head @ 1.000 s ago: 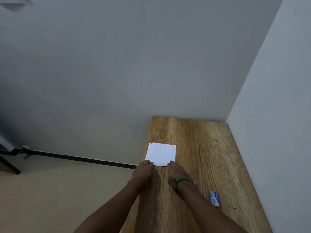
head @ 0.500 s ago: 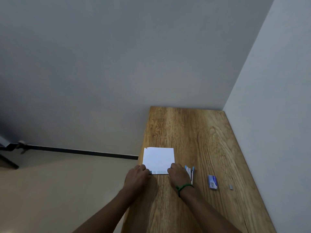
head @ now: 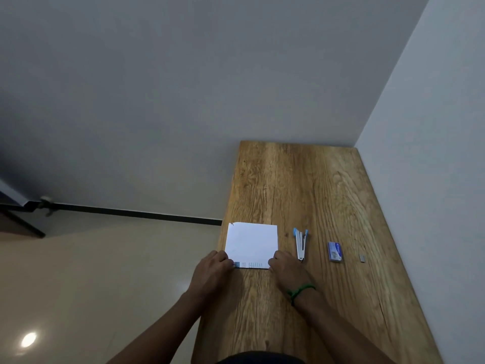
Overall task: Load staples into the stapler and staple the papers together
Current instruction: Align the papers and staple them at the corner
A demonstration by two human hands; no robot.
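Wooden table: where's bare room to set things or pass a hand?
Free: far half of the wooden table, beyond the white paper sheets; near side, right of the right forearm. Crowded: row of sheets, silver-blue stapler, blue staple box, grey staple strip.

Left hand [head: 211,272], right hand [head: 288,274], fingers curled.

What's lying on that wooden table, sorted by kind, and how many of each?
paper stack: 1
stapler: 1
blue staple box: 1
small grey metal piece, maybe a staple strip: 1
Total: 4
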